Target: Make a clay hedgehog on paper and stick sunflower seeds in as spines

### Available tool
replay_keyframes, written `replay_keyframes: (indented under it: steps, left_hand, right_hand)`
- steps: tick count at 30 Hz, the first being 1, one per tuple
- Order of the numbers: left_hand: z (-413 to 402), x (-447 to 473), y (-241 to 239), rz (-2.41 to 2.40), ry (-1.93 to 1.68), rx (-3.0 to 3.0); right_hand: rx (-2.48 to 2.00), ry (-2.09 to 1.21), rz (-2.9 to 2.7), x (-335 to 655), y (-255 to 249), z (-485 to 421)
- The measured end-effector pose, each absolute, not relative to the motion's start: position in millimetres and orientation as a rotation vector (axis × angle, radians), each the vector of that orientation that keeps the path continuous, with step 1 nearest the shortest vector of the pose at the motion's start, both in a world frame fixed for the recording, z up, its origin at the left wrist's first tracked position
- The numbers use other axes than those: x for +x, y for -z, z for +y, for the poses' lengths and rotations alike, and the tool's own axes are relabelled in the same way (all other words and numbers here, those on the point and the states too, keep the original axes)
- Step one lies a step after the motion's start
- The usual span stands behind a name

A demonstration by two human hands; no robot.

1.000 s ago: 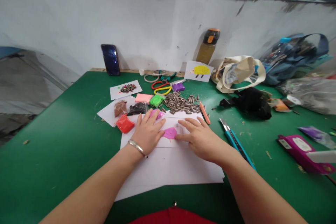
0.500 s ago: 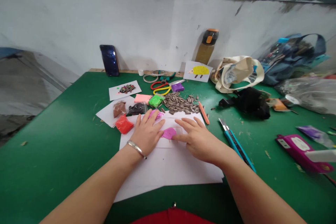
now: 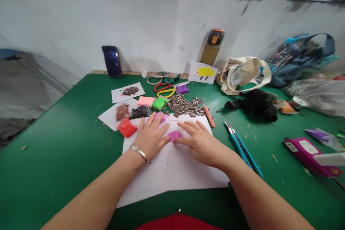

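I judge the pink clay (image 3: 175,135) part-spread, inward of the table's (image 3: 67,133) near edge, left hand (image 3: 150,134) and right hand (image 3: 204,144) splayed, holding nothing.

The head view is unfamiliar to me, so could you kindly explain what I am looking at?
There is no machine here: one camera, worn on a person's head, looks forward and down at their bare left hand and right hand. The left hand, with a silver bracelet at its wrist, rests spread on white paper; a finger of the right hand touches a flat pink piece. Neither hand is closed around anything. On the green table nearby lie striped seeds, a red packet and a blue cutter.
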State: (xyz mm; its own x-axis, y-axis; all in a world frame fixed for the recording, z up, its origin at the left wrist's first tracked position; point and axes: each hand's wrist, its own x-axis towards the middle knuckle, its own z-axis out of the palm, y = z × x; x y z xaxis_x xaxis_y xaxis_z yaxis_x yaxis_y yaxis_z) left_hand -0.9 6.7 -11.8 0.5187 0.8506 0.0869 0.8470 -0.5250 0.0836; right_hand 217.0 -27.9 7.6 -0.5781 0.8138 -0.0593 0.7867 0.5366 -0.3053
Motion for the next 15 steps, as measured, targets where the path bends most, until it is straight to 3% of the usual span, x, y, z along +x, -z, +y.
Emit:
replay_keyframes:
  steps: [15]
  left_hand:
    - [6.6, 0.9, 10.4, 1.533, -0.145, 2.684]
  right_hand:
    - [-1.433, -0.293, -2.705, 217.4, -2.9, -24.6]
